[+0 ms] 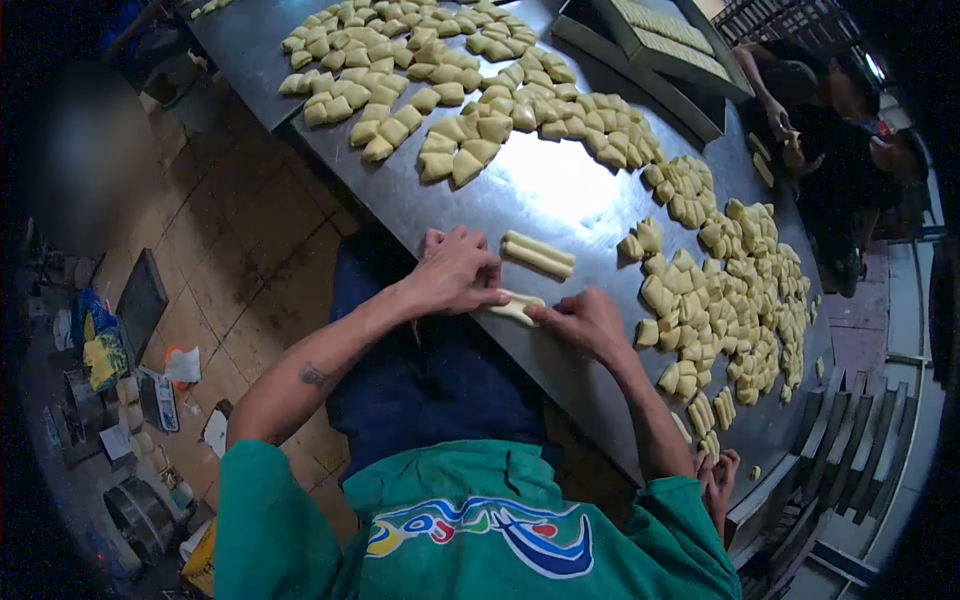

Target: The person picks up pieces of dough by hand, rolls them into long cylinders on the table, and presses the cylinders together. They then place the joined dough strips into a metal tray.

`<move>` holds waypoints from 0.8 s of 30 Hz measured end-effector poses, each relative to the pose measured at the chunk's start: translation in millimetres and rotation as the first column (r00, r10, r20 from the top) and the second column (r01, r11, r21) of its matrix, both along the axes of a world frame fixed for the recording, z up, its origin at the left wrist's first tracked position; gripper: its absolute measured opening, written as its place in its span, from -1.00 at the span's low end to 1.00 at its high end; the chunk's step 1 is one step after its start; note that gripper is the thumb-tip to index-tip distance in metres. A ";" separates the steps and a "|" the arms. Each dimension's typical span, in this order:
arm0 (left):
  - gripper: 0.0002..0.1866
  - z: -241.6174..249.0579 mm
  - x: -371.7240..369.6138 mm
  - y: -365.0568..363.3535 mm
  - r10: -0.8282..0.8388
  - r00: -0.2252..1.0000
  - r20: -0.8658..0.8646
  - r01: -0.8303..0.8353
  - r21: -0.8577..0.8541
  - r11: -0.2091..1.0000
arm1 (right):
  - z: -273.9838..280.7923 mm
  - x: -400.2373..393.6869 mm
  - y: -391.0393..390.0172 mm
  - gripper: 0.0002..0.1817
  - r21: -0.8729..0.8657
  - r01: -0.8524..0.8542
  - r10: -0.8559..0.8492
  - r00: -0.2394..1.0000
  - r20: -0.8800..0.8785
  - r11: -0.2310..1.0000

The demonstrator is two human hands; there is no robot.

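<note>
Between my hands, near the front edge of the metal table, lies a short pale dough roll. My left hand has its thumb and curled fingers closed on the roll's left end. At the other end, my right hand pinches the dough, thumb pressed on it. Just beyond my hands rest rolled dough strips, side by side. Large groups of cut dough pieces cover the far left of the table, and more dough pieces spread over the right.
Metal trays, one holding rows of dough, stand at the table's far side. Two people are at the far right. Another person's hand is at the table's near right edge. Stacked metal pans stand at right; clutter lies on the left floor.
</note>
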State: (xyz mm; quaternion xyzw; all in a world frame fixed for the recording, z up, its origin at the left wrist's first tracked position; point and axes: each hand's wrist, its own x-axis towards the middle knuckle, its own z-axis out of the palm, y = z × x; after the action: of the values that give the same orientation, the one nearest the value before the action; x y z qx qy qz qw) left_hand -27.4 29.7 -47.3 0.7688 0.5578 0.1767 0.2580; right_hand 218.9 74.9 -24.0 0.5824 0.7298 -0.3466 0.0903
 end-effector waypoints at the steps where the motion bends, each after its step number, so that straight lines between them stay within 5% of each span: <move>1: -0.57 1.9 -3.7 4.1 0.004 1.000 -0.001 -0.004 0.009 1.000 | -0.7 6.0 1.2 -0.29 -0.017 -0.056 0.055 0.996 -0.071 0.998; 4: -0.54 -1.3 -3.5 -3.6 -0.022 0.997 0.081 0.027 -0.057 0.998 | 6.2 2.0 -4.8 -0.28 0.025 -0.198 0.199 0.970 -0.136 0.980; 6: -0.52 -1.0 4.1 -2.0 0.055 0.998 0.004 -0.055 -0.006 0.998 | 5.9 -5.8 -5.8 -0.26 0.170 -0.200 0.205 0.979 -0.016 0.965; 11: -0.49 12.6 24.6 9.7 0.143 0.977 -0.158 -0.178 -0.235 0.956 | 8.8 -25.1 0.0 -0.19 0.057 -0.046 0.040 0.995 0.091 0.997; 13: -0.56 -0.5 28.7 2.2 0.224 0.966 -0.126 -0.227 -0.009 0.974 | 6.2 -19.6 -1.8 -0.17 0.013 -0.022 0.020 0.991 0.132 1.000; 16: -0.62 2.0 0.9 2.1 0.057 0.998 -0.032 -0.060 -0.106 0.993 | 3.6 1.7 7.7 -0.15 -0.047 0.014 -0.011 0.998 0.062 0.999; 18: -0.63 4.8 -3.3 8.7 0.045 0.999 -0.001 -0.045 -0.068 0.997 | 1.8 7.2 8.3 -0.11 -0.126 0.038 -0.046 0.997 -0.063 0.991; 20: -0.65 4.7 8.8 6.6 0.116 0.992 -0.056 -0.119 -0.063 0.991 | -8.3 -0.4 7.0 -0.07 -0.116 0.049 -0.047 0.999 0.019 0.992; 21: -0.64 -11.0 15.4 4.0 0.178 0.984 -0.002 -0.176 0.127 0.976 | -1.8 -15.5 0.7 -0.07 0.040 0.016 -0.021 0.993 0.118 0.999; 22: -0.64 -14.1 15.0 3.2 0.183 0.983 0.004 -0.182 0.111 0.977 | 0.5 -24.2 -1.8 -0.07 0.194 -0.036 -0.007 0.976 0.216 0.980; 24: -0.58 -12.7 8.1 4.4 0.209 0.976 0.062 -0.209 0.002 0.978 | -5.3 -15.0 -0.4 -0.08 0.164 -0.015 -0.014 0.985 0.171 0.986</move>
State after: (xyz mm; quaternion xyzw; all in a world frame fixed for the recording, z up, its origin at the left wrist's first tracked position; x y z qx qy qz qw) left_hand -19.3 34.1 -60.0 0.7013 0.6265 0.2290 0.2516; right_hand 203.9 74.5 -29.3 0.6153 0.7456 -0.2337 0.1044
